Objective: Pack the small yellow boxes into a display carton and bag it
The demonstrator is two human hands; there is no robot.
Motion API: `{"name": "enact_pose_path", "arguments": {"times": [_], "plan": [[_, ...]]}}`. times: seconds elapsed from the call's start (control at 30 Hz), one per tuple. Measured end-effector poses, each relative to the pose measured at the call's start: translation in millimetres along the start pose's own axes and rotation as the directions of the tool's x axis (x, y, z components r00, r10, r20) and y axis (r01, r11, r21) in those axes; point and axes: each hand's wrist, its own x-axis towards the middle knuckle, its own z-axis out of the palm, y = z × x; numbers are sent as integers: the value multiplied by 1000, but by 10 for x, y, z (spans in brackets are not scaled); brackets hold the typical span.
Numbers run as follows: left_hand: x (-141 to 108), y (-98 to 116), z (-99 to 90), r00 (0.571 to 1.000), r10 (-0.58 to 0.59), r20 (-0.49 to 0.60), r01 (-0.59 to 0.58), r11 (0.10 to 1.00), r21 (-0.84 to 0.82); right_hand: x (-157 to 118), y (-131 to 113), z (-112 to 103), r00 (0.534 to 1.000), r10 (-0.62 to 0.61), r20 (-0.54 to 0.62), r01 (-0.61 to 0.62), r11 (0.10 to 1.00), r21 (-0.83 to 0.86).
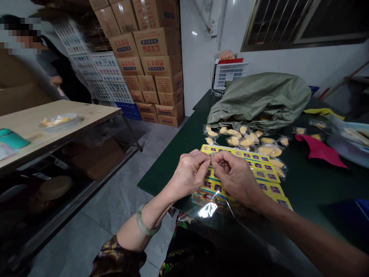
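Observation:
My left hand (191, 171) and my right hand (235, 177) meet fingertip to fingertip, both pinched closed. Whatever sits between the fingertips is too small or hidden to make out. Directly beneath them lie yellow printed card sheets (266, 175) with rows of small pictures. Glossy clear plastic (209, 209) covers the near part of the cards, below my wrists. Just beyond the cards, several small individually wrapped yellow snack pieces (246, 141) are scattered on the dark green table (161, 169).
A large grey-green cloth sack (262, 98) lies behind the snacks, with a white basket (229, 73) farther back. Pink cloth (319, 150) rests at right. Across the aisle stand a wooden table (98, 111), stacked cardboard boxes (161, 65) and a person (65, 65).

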Motion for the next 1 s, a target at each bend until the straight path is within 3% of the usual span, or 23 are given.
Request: {"name": "enact_pose_path", "arguments": {"times": [0.1, 0.17, 0.33, 0.43, 0.53, 0.7, 0.87, 0.93, 1.0], "plan": [[-4, 4, 15, 999, 16, -28, -15, 999, 42, 0, -18, 5, 1000, -9, -2, 9, 1000, -15], [-1, -6, 17, 999, -33, -32, 33, 999, 0, 9, -23, 1, 1000, 15, 14, -15, 1000, 16], [11, -57, 17, 966, -257, 27, 251, 910, -331, 47, -9, -15, 987, 141, 81, -155, 967, 202], [4, -58, 3, 953, -299, 55, 297, 876, -380, 61, -7, -22, 983, 162, 90, -179, 956, 231], [-18, -40, -15, 971, -232, 51, 237, 930, -280, 73, -18, -36, 984, 166, 69, -178, 953, 247], [-32, -65, 19, 995, 42, -94, -42, 999, 3, 100, -39, -75, 971, 213, 113, -238, 917, 321], [13, -98, 72, 980, 3, -200, -17, 998, -66, 76, -56, -86, 968, 196, 156, -241, 900, 362], [20, -104, 60, 975, -62, -215, 33, 990, -135, 52, -69, -102, 987, 143, 73, -158, 945, 288], [12, -112, 32, 967, -143, -211, 97, 972, -212, 37, -82, -132, 989, 7, -148, 6, 996, 87]]}}
